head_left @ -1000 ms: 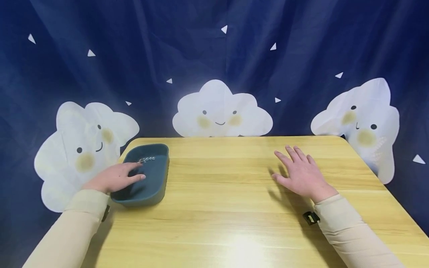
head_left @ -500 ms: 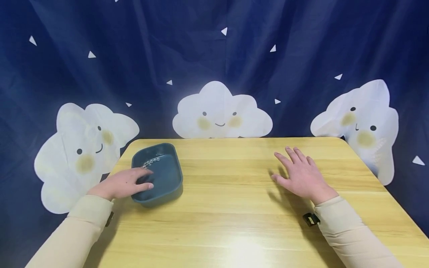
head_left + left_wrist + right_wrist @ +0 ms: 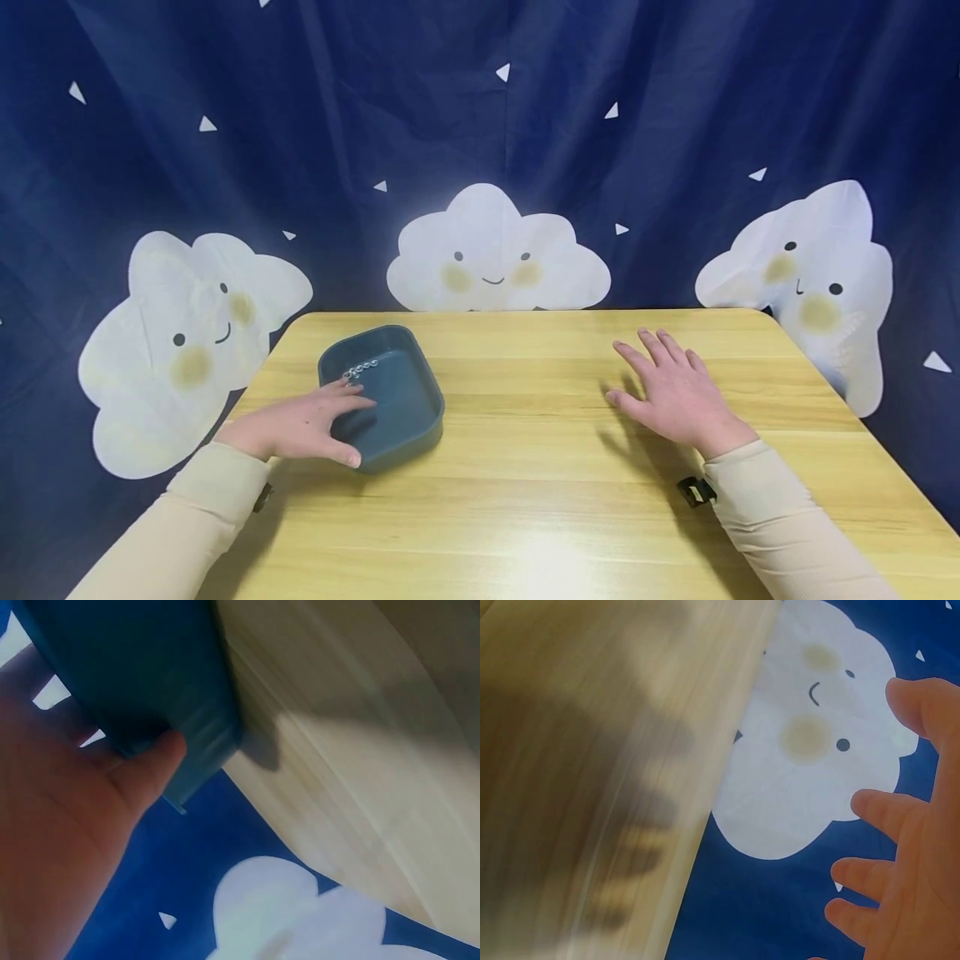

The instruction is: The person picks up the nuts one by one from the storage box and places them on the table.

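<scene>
A dark blue-green rectangular tray (image 3: 405, 400) with rounded corners is at the left of the table in the head view. Inside, toward its left wall, lies a short line of small shiny silvery round pieces (image 3: 362, 367). My left hand (image 3: 303, 423) grips the tray's left side: the fingers reach over the rim and the thumb lies along the outer wall. The left wrist view shows that thumb (image 3: 154, 769) against the wall, with the other fingers partly hidden behind the rim. On the right, my right hand (image 3: 675, 396) holds nothing, fingers spread and palm down over the table.
The light wooden table (image 3: 525, 467) has rounded far corners. A navy curtain (image 3: 450, 108) with smiling white clouds hangs directly behind it. A dark strap piece (image 3: 696, 492) shows at the right cuff.
My left hand has moved the tray rightward across the table, and the tray has turned somewhat. The left thumb has shifted from over the tray's inside to its outer side. The right hand stays put.
</scene>
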`<state>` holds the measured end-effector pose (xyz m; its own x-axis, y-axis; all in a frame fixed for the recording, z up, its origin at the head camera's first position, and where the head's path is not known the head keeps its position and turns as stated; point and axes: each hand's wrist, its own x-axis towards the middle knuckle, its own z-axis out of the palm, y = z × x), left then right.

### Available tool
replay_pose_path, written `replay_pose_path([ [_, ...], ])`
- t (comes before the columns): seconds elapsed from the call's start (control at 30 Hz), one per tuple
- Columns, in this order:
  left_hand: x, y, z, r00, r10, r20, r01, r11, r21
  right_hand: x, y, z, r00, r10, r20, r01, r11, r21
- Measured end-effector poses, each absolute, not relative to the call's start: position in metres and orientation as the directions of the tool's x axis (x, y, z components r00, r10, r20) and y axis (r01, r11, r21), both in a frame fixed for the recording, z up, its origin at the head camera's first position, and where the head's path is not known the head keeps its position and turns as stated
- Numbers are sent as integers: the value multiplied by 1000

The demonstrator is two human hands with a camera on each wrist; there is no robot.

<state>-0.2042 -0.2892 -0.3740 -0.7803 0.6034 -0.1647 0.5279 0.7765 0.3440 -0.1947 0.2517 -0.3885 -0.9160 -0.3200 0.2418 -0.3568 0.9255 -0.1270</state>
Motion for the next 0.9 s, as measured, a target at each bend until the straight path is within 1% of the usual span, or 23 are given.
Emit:
replay_pose_path([
  [0.17,-202,-279,-380,-745,648,-158,583,748,316,-194,251,-386,-916,-321,242,-358,925,-128],
  [0.27,-200,-273,-385,-737,659,-151,598,740,307,-194,252,-387,-916,-318,244,-356,925,-130],
  [0.43,-199,-263,-393,-719,689,-87,648,711,273,-196,254,-388,-916,-312,251,-352,926,-134],
  [0.53,-199,-257,-398,-686,727,-28,699,670,252,-196,254,-388,-916,-309,255,-350,927,-134],
  [0.73,-199,-240,-409,-596,797,96,797,572,195,-196,254,-387,-917,-312,249,-351,927,-133],
  [0.8,-199,-234,-411,-576,809,118,813,551,188,-197,254,-387,-916,-309,254,-350,927,-132],
  [0.9,-197,-223,-412,-561,819,118,822,537,189,-197,252,-386,-912,-314,262,-356,926,-129],
])
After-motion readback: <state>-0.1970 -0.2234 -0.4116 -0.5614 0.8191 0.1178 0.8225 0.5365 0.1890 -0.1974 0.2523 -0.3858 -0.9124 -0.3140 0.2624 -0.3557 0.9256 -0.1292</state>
